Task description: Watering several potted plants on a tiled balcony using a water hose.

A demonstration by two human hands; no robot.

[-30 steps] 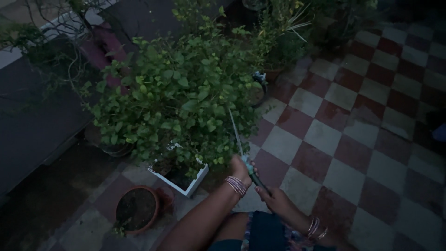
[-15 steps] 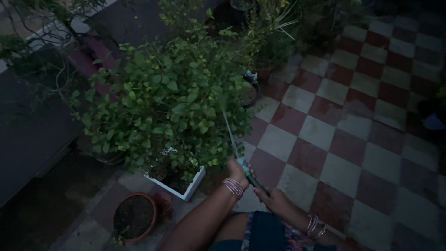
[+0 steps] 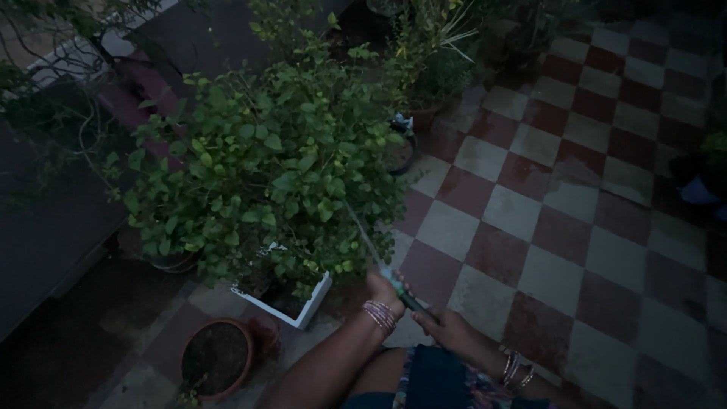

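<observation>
Red-and-cream chequered floor tiles [image 3: 530, 212] lie right of the leafy green bush [image 3: 265, 174] in its white square planter [image 3: 299, 303], where the left hand [image 3: 384, 286] and right hand [image 3: 447, 327], fingers clamped on the thin green hose nozzle [image 3: 405, 299], should aim the stream low toward the soil.

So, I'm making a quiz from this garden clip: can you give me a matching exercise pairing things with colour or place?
Things:
1. Square pot
2. Round pot
3. Hose
4. Floor tiles

Descriptions:
A. held in both hands
B. white, under the leafy bush
C. red and pale checks
D. terracotta, holding mostly bare soil

Pairs: 1-B, 2-D, 3-A, 4-C
</observation>
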